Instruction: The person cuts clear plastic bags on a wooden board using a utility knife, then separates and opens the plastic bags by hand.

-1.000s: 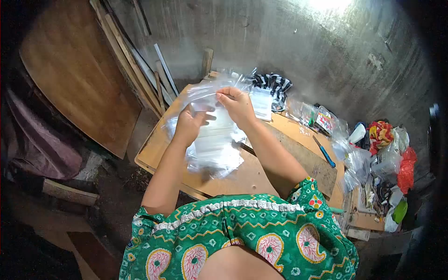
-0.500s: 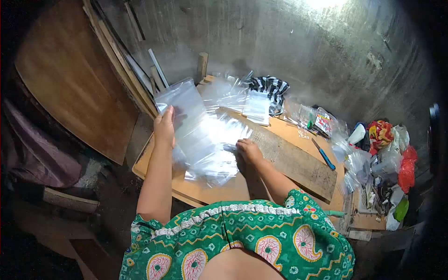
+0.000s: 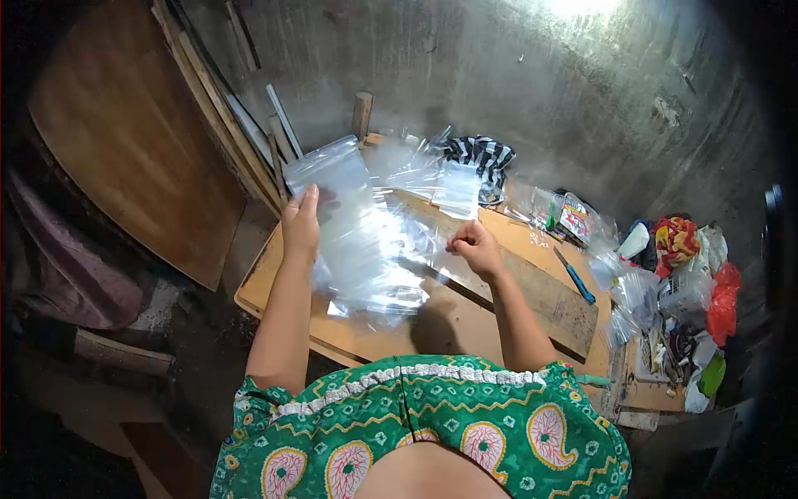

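My left hand (image 3: 302,224) grips a clear plastic bag (image 3: 337,179) by its left side, thumb on top, with its upper end raised towards the wall. More clear bags lie under and beside it in a shiny, overlapping pile (image 3: 386,295) on the table; glare hides where one ends and another begins. To the right, over the wooden board (image 3: 532,299), my right hand (image 3: 475,249) is closed in a pinch. Thin clear film reaches its fingertips, seemingly the edge of a bag.
Behind the pile are a stack of smaller clear bags (image 3: 457,191) and a black-and-white striped bag (image 3: 482,158). A blue-handled knife (image 3: 575,274) lies right of the board. Plastic bags and a red bag (image 3: 723,299) crowd the right end. Planks (image 3: 220,108) lean at left.
My right hand has lifted off the pile and moved right and slightly up, fingers now pinched. The bag in my left hand has shifted slightly right.
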Motion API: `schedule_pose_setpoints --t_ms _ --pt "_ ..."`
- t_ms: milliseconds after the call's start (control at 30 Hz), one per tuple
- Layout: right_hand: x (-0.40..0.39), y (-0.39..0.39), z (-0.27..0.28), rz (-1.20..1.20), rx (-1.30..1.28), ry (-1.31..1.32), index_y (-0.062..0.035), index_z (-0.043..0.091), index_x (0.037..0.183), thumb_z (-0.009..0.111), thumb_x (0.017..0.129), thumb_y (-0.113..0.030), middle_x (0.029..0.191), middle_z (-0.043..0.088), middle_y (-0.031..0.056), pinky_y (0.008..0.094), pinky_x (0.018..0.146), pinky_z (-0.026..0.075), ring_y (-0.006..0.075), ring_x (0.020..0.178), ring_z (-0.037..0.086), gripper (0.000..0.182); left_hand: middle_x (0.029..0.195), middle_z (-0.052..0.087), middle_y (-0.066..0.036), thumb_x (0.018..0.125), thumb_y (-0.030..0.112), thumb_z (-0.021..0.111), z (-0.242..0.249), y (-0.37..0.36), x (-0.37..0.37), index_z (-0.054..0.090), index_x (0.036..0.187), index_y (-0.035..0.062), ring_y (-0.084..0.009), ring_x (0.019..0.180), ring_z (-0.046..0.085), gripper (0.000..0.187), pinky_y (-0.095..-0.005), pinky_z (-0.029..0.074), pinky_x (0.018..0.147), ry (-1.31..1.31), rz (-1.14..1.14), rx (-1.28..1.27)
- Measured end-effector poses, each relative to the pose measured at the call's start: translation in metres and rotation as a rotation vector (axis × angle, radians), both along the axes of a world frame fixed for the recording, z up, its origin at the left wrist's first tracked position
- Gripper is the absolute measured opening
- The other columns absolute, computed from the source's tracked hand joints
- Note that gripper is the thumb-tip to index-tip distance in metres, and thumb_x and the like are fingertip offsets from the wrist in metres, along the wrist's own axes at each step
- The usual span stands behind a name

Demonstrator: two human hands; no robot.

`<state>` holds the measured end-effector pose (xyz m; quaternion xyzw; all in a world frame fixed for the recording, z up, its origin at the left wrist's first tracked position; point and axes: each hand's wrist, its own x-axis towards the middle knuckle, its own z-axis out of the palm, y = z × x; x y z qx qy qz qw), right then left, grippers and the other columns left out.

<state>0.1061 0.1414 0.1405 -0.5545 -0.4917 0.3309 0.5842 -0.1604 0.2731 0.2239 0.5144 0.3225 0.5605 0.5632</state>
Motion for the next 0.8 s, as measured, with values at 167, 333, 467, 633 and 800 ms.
schedule_pose_setpoints --t_ms 167,333,467,633,800 --pt "0.002 -0.009 0.011 0.054 -0.072 0.271 -0.0063 0.048 0.107 0.042 0.067 0.014 0.082 0.053 0.0049 0.0249 0.06 0.045 0.0129 0.067 0.051 0.046 0.085 0.062 -0.005 0.088 0.024 0.048 -0.008 -0.003 0.001 0.06 0.092 -0.0006 -0.0111 0.073 0.056 0.027 -0.0239 0.043 0.07 -0.034 -0.027 0.006" --pt "0.028 -0.011 -0.037 -0.125 -0.273 -0.119 -0.0092 0.053 0.111 0.036 0.059 0.015 0.085 0.056 0.0057 0.0238 0.053 0.04 0.0114 0.064 0.047 0.061 0.086 0.062 -0.006 0.088 0.024 0.047 -0.008 -0.005 -0.002 0.059 0.092 -0.0005 -0.012 0.074 0.057 0.027 -0.0248 0.044 0.071 0.023 -0.012 -0.031" --pt "0.029 -0.017 -0.058 -0.136 -0.482 -0.124 -0.0089 0.062 0.1 0.034 0.055 0.015 0.083 0.06 0.0053 0.0232 0.058 0.041 0.0134 0.071 0.052 0.058 0.086 0.062 -0.006 0.088 0.023 0.048 -0.011 -0.008 0.0 0.059 0.092 -0.0003 -0.0122 0.074 0.057 0.027 -0.0251 0.044 0.069 0.03 -0.044 -0.047" --pt "0.019 -0.024 -0.039 0.037 -0.529 -0.492 -0.0094 0.066 0.095 0.036 0.057 0.012 0.093 0.064 0.0117 0.0276 0.073 0.045 0.019 0.088 0.06 0.052 0.086 0.062 -0.006 0.088 0.023 0.048 -0.015 -0.007 0.002 0.058 0.092 0.0011 -0.0125 0.074 0.057 0.025 -0.0261 0.044 0.069 -0.014 -0.114 -0.094" --pt "0.003 -0.02 -0.001 0.026 -0.641 -0.607 -0.0076 0.067 0.092 0.046 0.064 0.007 0.09 0.065 0.0109 0.0281 0.075 0.045 0.0208 0.084 0.06 0.038 0.085 0.062 -0.006 0.087 0.024 0.048 -0.017 -0.004 0.001 0.057 0.092 0.0033 -0.0148 0.074 0.059 0.023 -0.027 0.045 0.069 0.028 -0.143 -0.193"
